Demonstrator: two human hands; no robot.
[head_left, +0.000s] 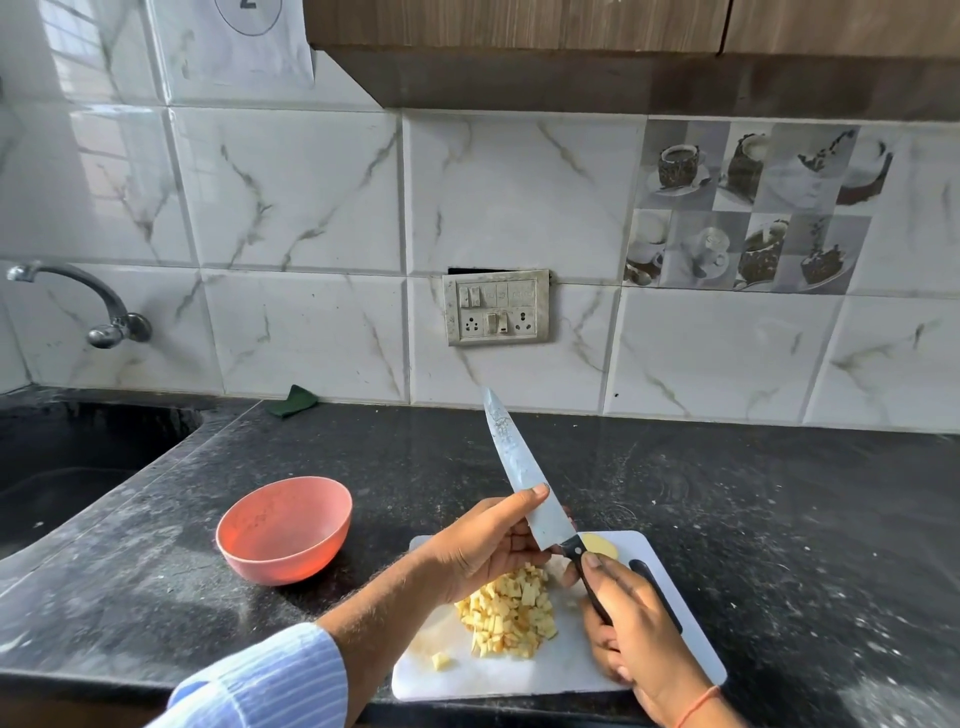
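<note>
My right hand (631, 629) grips the black handle of a large kitchen knife (511, 457), whose blade points up and away toward the wall. My left hand (488, 545) pinches the blade near its heel, thumb on top and fingers beneath. Under both hands lies a white cutting board (675, 613) with a pile of small yellow diced pieces (511, 616). One loose cube (440, 661) sits near the board's front left. A pale yellow slice (602, 545) lies behind the knife handle.
An empty pink bowl (284, 527) stands on the black counter (779, 519) left of the board. A dark sink (67, 457) with a tap (78, 301) is at the far left. A green scrub pad (293, 402) lies by the tiled wall, below a switch panel (496, 306).
</note>
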